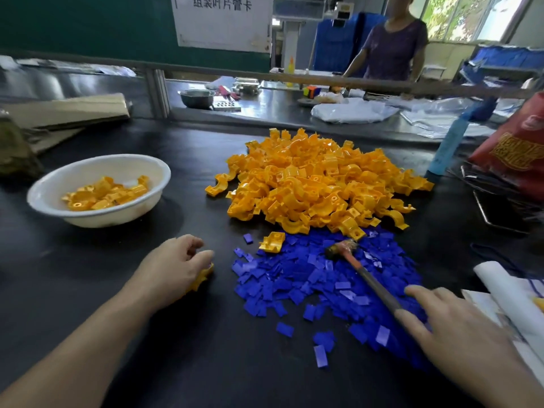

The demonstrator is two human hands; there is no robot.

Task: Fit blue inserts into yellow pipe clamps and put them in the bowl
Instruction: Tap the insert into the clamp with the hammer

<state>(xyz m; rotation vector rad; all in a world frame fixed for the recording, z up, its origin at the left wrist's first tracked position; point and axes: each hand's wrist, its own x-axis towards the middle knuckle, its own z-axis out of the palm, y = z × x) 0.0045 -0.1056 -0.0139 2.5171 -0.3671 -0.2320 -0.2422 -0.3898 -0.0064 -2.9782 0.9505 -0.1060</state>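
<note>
I am seeing my left hand (176,266) resting on the dark desk (206,363), its fingers (203,256) curling closed around a yellow pipe clamp (203,276) pressed against the surface. My right hand (453,328) is hovering with fingers spread open, gripping nothing, over the near edge of the blue inserts (323,278), beside the hammer (365,272) lying across them. The heap of yellow clamps (318,181) is sitting just behind the inserts. The white bowl (100,213), off to the left, is holding several clamps.
</note>
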